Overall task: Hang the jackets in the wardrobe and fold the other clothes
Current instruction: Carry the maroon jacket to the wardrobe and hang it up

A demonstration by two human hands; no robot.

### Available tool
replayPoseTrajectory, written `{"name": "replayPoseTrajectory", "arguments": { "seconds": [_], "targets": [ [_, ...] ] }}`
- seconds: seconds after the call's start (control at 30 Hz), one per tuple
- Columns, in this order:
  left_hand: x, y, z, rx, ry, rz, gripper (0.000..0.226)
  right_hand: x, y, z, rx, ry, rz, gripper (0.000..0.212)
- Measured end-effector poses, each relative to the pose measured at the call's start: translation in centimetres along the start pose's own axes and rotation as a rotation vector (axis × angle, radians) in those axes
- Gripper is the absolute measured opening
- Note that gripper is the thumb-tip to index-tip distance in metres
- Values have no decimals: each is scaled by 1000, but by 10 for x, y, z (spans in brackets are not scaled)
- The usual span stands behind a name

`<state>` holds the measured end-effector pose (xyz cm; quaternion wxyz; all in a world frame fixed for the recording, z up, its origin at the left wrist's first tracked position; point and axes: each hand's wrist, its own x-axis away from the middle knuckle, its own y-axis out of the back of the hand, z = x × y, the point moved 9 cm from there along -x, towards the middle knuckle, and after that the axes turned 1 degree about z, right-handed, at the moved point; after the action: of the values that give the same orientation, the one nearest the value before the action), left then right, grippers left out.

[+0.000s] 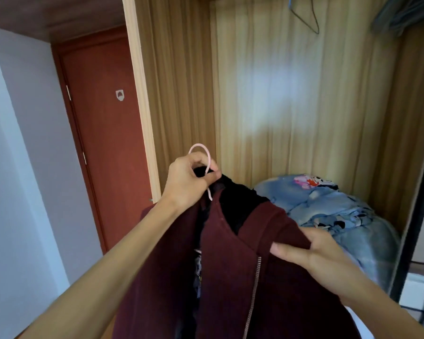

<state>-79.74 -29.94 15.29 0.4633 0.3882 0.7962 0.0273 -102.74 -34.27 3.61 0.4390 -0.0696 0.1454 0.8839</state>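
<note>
From the head camera, the left hand [191, 178] is closed round the neck of a pink plastic hanger [206, 149], its hook standing free above the fist. On it hangs a maroon zip-front jacket [230, 265], near and centre, in front of the open wood-grain wardrobe [304, 94]. The right hand [311, 253] pinches the jacket's right shoulder fabric, seemingly settling it on the hanger. A blue patterned bedding bundle [340, 216] lies far right inside. Next the hook likely needs lifting to the rail, which is out of view, beside the dark wire hangers [309, 18].
</note>
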Motion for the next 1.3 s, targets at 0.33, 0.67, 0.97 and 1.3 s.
{"name": "replayPoseTrajectory", "arguments": {
  "seconds": [0.33, 0.67, 0.97, 1.3],
  "targets": [
    [-59, -19, -27, -122, 25, -126, 41, 4, 65, 94, -186, 78, -216, 10],
    [-153, -34, -37, 286, -91, -88, 31, -93, 60, 154, -45, 356, -418, 4],
    [-248, -34, -6, 68, -31, -60, 63, -233, 47, 215, -23, 505, -548, 11],
    [-347, -28, 61, 180, 52, -58, 74, -359, 38, 285, 27, 577, -656, 27]
  ]
}}
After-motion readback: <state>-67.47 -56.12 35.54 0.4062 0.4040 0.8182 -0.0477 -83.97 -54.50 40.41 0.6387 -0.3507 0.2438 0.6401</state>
